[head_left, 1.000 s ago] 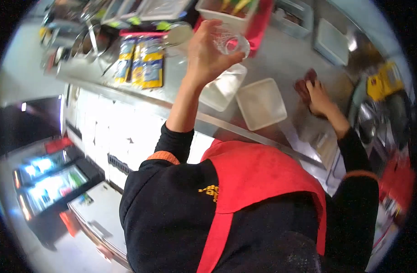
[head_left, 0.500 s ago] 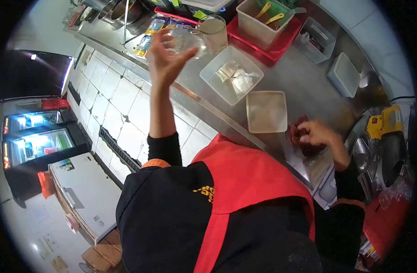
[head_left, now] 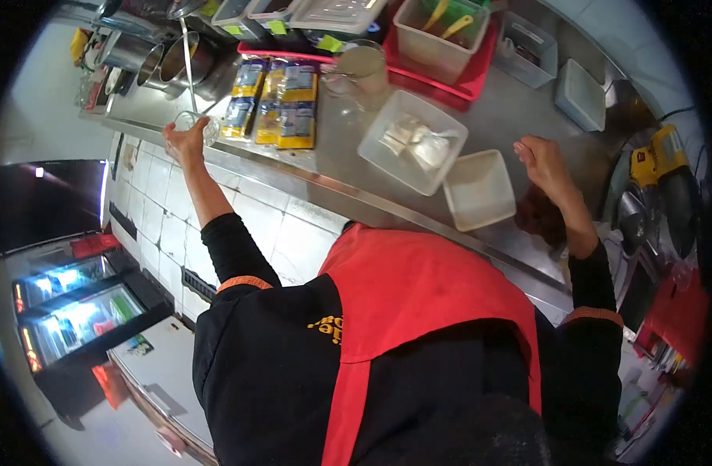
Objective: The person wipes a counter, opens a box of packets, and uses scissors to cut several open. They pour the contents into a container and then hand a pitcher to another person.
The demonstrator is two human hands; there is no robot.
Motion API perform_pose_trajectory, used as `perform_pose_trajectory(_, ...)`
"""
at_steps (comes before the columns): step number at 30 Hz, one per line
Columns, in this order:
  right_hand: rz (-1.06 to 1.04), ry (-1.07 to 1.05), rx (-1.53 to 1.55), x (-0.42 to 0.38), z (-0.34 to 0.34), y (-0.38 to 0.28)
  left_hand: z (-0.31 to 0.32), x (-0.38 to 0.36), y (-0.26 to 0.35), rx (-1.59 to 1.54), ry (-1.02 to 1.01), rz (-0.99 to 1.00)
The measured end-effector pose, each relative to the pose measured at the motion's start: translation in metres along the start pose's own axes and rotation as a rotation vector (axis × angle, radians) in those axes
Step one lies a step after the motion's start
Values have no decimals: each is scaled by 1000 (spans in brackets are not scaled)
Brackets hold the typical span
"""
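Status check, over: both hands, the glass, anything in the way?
Left grip holding clear glass near counter edge. Right grip curled, nothing visible in it. Packets beside the glass might get bumped.

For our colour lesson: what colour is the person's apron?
The apron is red, showing best in the head view.

By the front edge of the counter [head_left: 337,144], the left hand [head_left: 185,144] hides one part of the glass [head_left: 211,130]. The right forearm [head_left: 576,221] covers partly a blurred dark red cloth [head_left: 538,216]. The small print on the packets [head_left: 298,123] cannot be read.
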State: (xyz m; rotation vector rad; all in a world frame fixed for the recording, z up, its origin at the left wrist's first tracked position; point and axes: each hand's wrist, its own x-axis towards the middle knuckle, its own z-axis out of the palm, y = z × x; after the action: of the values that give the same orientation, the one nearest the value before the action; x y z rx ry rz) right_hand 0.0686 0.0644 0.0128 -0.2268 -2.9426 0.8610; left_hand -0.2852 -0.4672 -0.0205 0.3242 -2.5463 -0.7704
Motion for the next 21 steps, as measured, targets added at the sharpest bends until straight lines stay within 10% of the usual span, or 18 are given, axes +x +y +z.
perform_pose_trajectory(13,241,205,-67,11,73,-66,66,203,-152,448,130,171)
perform_pose_trajectory(21,538,306,-117,-34,64,-67,89,219,-144,343,-135,-75)
